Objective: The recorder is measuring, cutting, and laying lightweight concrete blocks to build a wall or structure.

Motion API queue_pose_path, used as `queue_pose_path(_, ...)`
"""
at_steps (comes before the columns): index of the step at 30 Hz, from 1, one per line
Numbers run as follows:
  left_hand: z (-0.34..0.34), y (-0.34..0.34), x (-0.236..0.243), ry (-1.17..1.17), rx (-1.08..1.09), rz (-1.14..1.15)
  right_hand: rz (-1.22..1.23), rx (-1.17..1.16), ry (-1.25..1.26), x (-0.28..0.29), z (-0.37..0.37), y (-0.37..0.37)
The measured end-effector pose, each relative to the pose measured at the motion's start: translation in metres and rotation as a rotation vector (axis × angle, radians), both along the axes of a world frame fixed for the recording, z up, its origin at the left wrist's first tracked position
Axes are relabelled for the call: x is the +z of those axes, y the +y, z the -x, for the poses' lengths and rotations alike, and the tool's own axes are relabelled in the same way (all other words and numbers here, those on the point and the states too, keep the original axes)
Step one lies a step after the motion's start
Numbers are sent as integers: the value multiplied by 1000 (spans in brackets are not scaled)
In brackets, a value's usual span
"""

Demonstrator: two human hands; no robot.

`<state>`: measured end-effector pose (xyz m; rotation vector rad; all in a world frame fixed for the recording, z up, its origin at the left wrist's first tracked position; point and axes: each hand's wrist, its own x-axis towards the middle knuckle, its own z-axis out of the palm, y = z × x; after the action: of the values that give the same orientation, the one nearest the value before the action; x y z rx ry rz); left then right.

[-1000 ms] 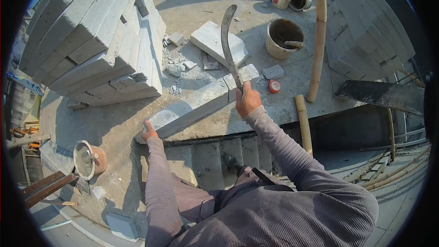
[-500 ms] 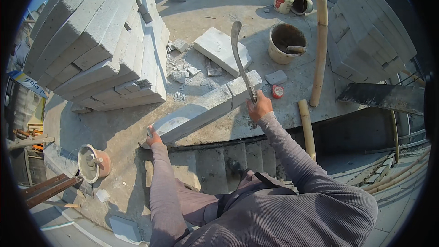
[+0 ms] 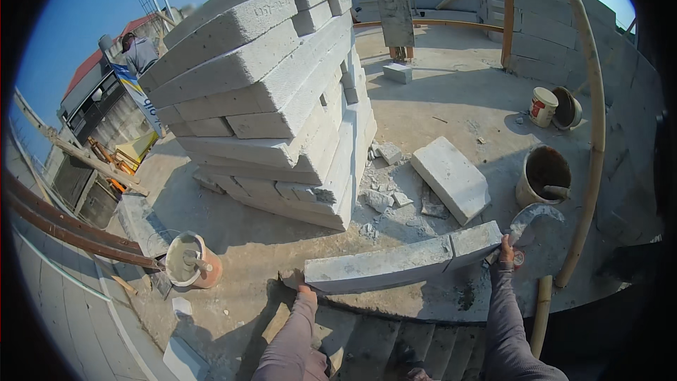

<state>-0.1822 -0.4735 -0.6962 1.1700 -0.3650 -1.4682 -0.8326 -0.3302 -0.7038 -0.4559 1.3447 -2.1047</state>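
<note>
Both hands grip the long grey block point(image 3: 402, 262), one at each end so it stays level above the concrete floor point(image 3: 451, 109): left hand point(image 3: 306, 295), right hand point(image 3: 505, 251), which maybe also holds something.

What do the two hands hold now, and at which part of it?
Both hold the long grey block at its ends: left hand at the near-left end, right hand at the right end, also against a curved blade.
</note>
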Motion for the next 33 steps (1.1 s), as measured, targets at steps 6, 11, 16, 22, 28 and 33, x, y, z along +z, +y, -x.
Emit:
queue_pose_path(6,-12,47,-4,120,-101,-162,-255,-15,107,-44,5,24)
queue_pose_path(11,-11,71,5,149,-216,-254,-466,44,362,17,-22,44)
queue_pose_path(16,21,64,30,108,-474,-350,-340,39,-184,73,-83,37)
queue_pose_path(22,73,67,55,-44,-718,-492,-659,-8,-9,104,-82,41)
queue_pose_path(28,108,68,73,-83,-770,-513,-932,-38,250,97,-88,80)
queue_pose_path(33,56,73,68,-91,-730,-565,-1043,-155,343,62,-81,94)
